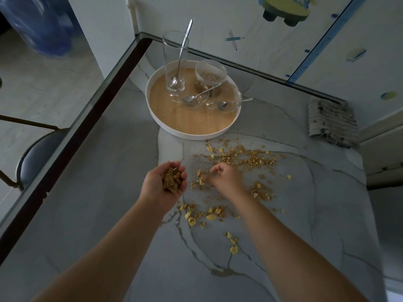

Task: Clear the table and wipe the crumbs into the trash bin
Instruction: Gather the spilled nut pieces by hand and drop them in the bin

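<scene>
Crumbs [239, 158] lie scattered over the desk [109, 214]; our cupped left hand [168, 182] holds a heap of them, our right hand [222, 177] pinches more. The round tray [192, 125] carries a tall glass [174, 62] with a spoon [182, 51] and small glass bowls [210, 71].

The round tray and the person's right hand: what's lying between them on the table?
In the head view, scattered crumbs on the marble table lie between tray and right hand.

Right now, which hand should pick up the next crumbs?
Right hand: its fingers already touch the loose crumbs on the table. The left hand is cupped, full of gathered crumbs.
</scene>
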